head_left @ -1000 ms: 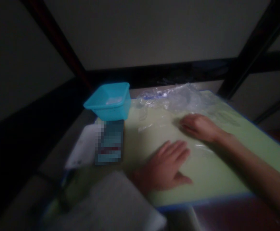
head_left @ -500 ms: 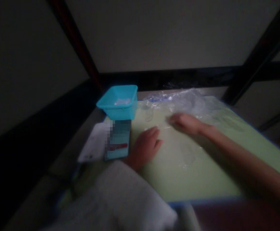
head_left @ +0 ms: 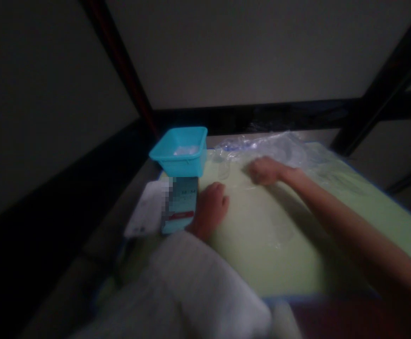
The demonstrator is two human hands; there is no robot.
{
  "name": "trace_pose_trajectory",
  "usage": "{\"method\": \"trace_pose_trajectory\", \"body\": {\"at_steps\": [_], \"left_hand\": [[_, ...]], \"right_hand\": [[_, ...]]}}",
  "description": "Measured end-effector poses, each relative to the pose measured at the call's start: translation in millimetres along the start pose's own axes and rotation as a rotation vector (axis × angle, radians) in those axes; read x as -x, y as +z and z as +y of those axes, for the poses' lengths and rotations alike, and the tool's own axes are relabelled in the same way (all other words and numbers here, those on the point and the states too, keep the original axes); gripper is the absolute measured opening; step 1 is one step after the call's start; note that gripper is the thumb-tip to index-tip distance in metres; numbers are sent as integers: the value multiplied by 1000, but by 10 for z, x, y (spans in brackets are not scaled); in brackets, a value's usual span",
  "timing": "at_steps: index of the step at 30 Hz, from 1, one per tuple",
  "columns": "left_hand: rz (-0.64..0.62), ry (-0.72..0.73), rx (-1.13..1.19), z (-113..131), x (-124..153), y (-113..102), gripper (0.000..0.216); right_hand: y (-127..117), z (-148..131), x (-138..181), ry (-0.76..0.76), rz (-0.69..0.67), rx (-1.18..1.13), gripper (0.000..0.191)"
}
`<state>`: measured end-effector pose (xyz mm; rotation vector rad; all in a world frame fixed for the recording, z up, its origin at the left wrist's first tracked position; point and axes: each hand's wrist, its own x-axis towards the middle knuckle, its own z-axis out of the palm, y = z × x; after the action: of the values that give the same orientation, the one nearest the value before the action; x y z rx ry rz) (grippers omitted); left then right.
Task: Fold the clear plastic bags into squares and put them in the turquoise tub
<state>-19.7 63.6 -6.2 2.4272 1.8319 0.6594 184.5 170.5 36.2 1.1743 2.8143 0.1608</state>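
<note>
From my remote head view, crumpled clear plastic film [head_left: 286, 145] lies along the far edge of the yellow-green tabletop [head_left: 254, 268], just beyond the curled right hand [head_left: 264, 170]. The left hand [head_left: 212, 207], fingers bent and close together, is beside the phone [head_left: 181, 202], before the turquoise basin [head_left: 182, 165]; I cannot tell whether either hand grips anything.

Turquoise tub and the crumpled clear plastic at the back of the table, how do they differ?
The turquoise tub is opaque; the clear plastic is see-through. The tub stands upright with a firm, boxy shape, while the plastic lies crumpled and spread out. The tub looks narrower than the plastic. Both sit toward the far edge of the table.
</note>
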Motion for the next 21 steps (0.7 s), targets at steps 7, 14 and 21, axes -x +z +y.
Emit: {"method": "trace_pose_trajectory", "body": {"at_steps": [7,14,21], "left_hand": [[39,-5,16,14,-12,24,33],[93,114,105,95,45,89,36],[0,180,87,172,113,105,40]], "right_hand": [[-36,-31,367,-21,134,24,11],[80,-199,804,-27,379,-70,11],[73,-299,978,-103,248,-113,14]]}}
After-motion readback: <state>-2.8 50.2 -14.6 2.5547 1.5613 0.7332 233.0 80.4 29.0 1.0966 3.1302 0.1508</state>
